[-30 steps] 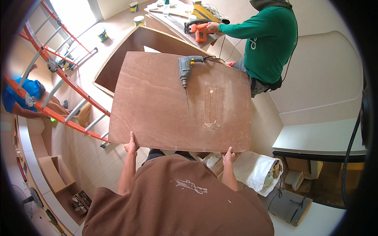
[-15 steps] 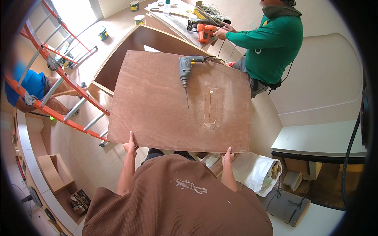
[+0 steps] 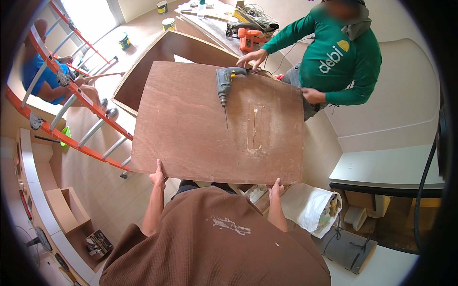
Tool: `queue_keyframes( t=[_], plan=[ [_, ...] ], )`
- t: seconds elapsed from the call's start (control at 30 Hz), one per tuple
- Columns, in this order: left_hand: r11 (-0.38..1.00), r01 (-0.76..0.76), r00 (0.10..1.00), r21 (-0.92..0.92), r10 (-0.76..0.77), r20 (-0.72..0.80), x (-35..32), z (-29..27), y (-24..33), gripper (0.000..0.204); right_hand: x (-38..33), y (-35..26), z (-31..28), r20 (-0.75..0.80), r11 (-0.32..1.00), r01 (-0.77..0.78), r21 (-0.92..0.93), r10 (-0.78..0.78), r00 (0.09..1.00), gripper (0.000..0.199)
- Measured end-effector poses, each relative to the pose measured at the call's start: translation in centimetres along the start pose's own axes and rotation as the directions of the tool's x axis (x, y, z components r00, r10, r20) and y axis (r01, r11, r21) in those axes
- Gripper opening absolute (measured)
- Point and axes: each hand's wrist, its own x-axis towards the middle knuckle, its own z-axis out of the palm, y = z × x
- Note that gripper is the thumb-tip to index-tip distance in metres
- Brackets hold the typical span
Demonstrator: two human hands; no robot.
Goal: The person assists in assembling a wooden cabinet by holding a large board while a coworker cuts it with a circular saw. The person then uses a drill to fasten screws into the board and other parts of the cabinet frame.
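Note:
A brown plywood board (image 3: 191, 138) lies in front of me with a slotted cut in its right half. My left hand (image 3: 158, 174) is closed on the board's near edge at the left, thumb on top. Toward the right end of that same edge, my right hand (image 3: 275, 188) grips it, thumb up; the fingers of both hands are mostly hidden underneath. On the board rests a grey power drill (image 3: 223, 86) with a long thin bit. A co-worker in a green shirt (image 3: 334, 55) reaches one hand to the drill's handle end and has the other at the board's right edge.
Behind the board stands an open wooden box (image 3: 164, 52). An orange circular saw (image 3: 250, 39) sits on a cluttered worktable (image 3: 191, 21). At left, an orange ladder (image 3: 90, 107) stands before a seated person in blue (image 3: 45, 78). A white sack (image 3: 307, 207) lies near my right hand.
The co-worker in green has let go of the circular saw and turned toward the board, one hand now by the drill. The person in blue has straightened up. My hands have stayed put.

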Motion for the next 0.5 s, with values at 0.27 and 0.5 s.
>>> queue_keyframes(
  t=[0.27, 0.5],
  plan=[
    [1.000, 0.002, 1.000, -0.006, -0.002, 0.015, 0.4, -0.1, -0.1, 0.070, -0.9, -0.6, 0.5, -0.002, 1.000, 0.006, -0.029, -0.006, 1.000, 0.070],
    [0.999, -0.043, 0.999, -0.011, 0.044, 0.028, -0.8, -0.2, 0.3, 0.074, -0.5, -0.4, 0.3, 0.003, 1.000, 0.004, -0.013, -0.004, 1.000, 0.068]
  ],
)
